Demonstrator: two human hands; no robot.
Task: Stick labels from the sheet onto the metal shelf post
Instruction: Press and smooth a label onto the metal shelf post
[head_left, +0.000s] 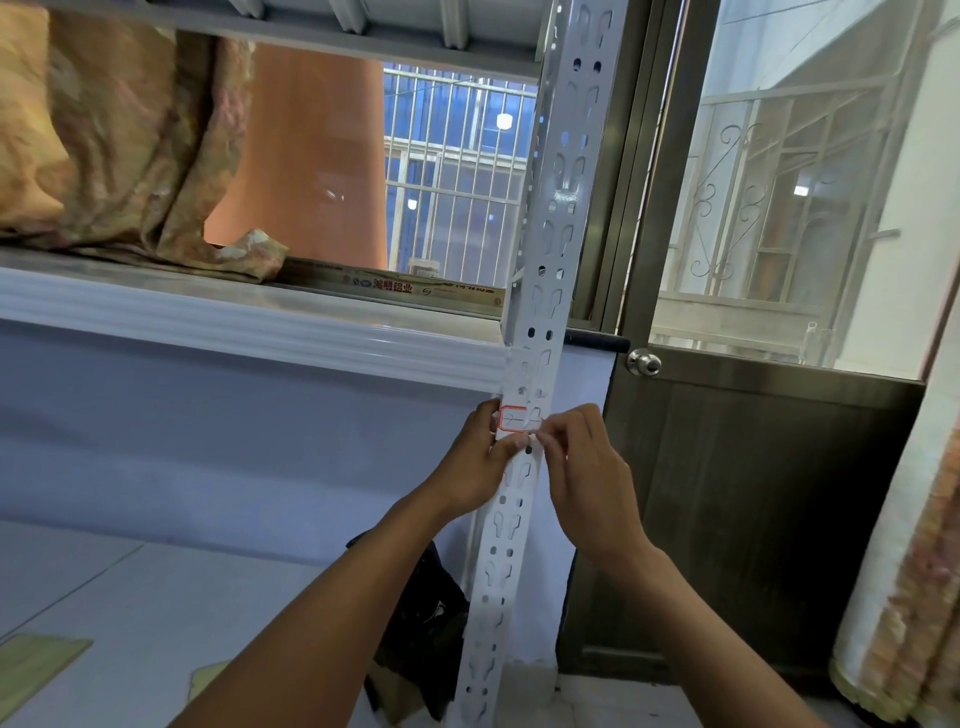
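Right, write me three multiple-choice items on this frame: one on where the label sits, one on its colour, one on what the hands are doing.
1. Where on the metal shelf post is the label?
A. Just below the white shelf edge
B. Up by the top shelf
C. Down at the floor

2. The label's border is:
A. blue
B. red
C. green

3. The hands are:
A. both off the post
B. only the left one on it
C. left hand and right hand both at the label

Answers:
1 A, the label lies right under where the shelf edge meets the post.
2 B, a red outline frames the white label.
3 C, the fingertips of both hands meet at the label.
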